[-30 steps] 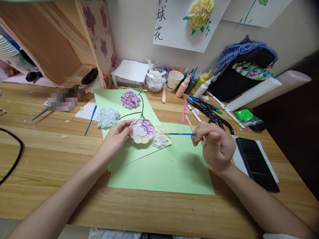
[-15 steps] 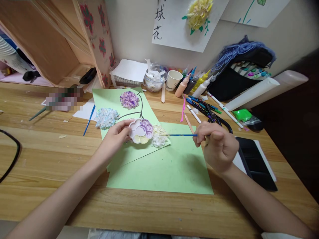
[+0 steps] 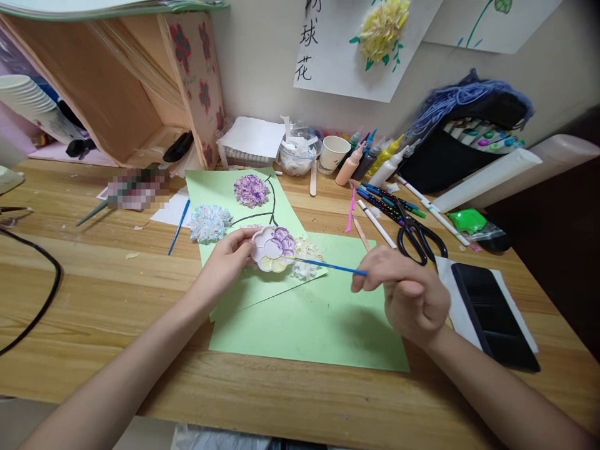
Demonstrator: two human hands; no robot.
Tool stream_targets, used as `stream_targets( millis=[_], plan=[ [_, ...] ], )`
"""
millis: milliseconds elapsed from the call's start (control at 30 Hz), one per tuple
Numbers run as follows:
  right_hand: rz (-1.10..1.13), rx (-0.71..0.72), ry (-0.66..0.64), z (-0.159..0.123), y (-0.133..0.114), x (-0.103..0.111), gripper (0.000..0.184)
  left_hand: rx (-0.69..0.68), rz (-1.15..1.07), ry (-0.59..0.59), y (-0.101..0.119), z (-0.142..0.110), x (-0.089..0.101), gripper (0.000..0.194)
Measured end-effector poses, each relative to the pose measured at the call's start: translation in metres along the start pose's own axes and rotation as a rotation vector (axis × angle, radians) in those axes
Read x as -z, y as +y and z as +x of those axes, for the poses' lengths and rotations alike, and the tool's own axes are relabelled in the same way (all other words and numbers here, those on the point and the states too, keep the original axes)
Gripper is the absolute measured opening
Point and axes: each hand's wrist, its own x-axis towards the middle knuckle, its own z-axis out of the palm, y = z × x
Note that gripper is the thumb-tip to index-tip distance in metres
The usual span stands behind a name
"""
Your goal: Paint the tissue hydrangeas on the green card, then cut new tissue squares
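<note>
The palette (image 3: 266, 246) is small, white and shaped like a flower; it carries purple paint on one side and yellow paint at the bottom. The left hand (image 3: 230, 251) grasps its left edge, over the green paper (image 3: 309, 328). The palette is between the hands, nearer to the left. The right hand (image 3: 409, 290) grasps a thin blue brush (image 3: 328, 266), with its tip at the palette's right side.

One near view from the head, forward and down across the desk (image 3: 281, 394) to the wall (image 3: 262, 69).
</note>
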Motion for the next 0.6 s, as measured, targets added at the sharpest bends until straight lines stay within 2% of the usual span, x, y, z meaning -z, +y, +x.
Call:
stream_targets(
  millis=[67, 133, 267, 400, 533, 600],
  plan=[
    [0.004, -0.025, -0.099, -0.0008, 0.0003, -0.0030, 0.038, 0.001, 0.004, -0.010, 0.0008, -0.0013, -0.0007, 0.044],
    [0.014, -0.036, -0.127, -0.0011, 0.0009, -0.0045, 0.037, 0.003, 0.005, -0.015, 0.0012, -0.0022, -0.0011, 0.044],
    [0.060, -0.059, -0.055, -0.0012, 0.0013, -0.0036, 0.038, 0.001, 0.008, -0.018, 0.0013, -0.0029, -0.0013, 0.044],
    [0.071, -0.075, -0.099, -0.0009, 0.0013, -0.0026, 0.037, 0.012, -0.004, -0.015, 0.0025, -0.0034, -0.0020, 0.044],
    [0.094, -0.075, -0.024, -0.0012, 0.0020, -0.0029, 0.038, 0.010, 0.008, -0.016, 0.0026, -0.0039, -0.0021, 0.045],
    [0.089, -0.084, -0.060, -0.0014, 0.0024, -0.0033, 0.037, 0.000, 0.027, -0.016, 0.0020, -0.0039, -0.0018, 0.046]
  ],
)
